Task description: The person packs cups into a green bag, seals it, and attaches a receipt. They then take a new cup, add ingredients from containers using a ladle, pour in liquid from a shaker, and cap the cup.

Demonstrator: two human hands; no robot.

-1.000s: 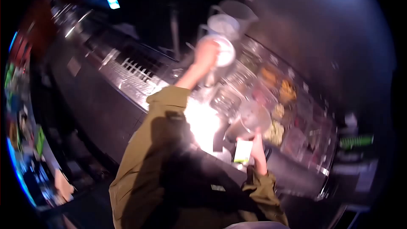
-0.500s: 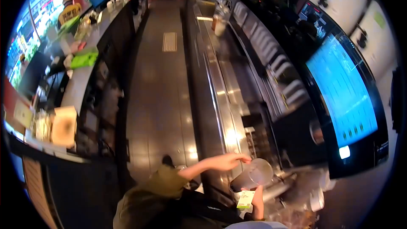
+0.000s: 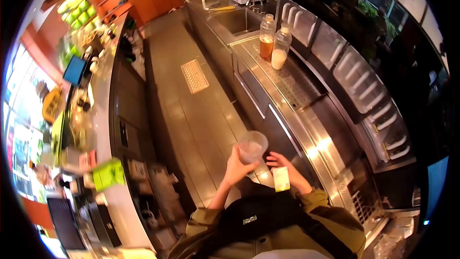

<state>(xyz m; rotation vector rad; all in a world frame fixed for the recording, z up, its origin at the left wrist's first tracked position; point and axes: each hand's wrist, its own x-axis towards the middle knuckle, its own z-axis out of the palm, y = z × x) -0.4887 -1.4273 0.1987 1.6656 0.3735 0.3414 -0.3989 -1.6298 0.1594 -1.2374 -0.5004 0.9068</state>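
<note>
My left hand (image 3: 235, 167) is wrapped round the side of a clear plastic cup (image 3: 253, 147), held above the floor in front of my body. The cup's round rim faces up toward me, and it looks empty or nearly so. Just right of the cup is my right hand (image 3: 279, 162), its fingers bent and slightly apart, not touching the cup. A small white label with a yellow-green lower edge (image 3: 281, 179) sits against that hand's fingers. How it is gripped is partly hidden, and its print is too small to read.
At right, a steel counter (image 3: 311, 136) carries two bottles (image 3: 267, 38), one amber, one cream, on a drip tray (image 3: 302, 81). Beyond is a sink (image 3: 237, 20); lidded bins with handles (image 3: 359, 81) line the back. At left runs a cluttered counter (image 3: 103, 100).
My view and body have turned right-to-left, away from the screen toward the aisle. The cup moved with me; my left hand shifted from its rim to its side, and my right hand sits apart from it.
</note>
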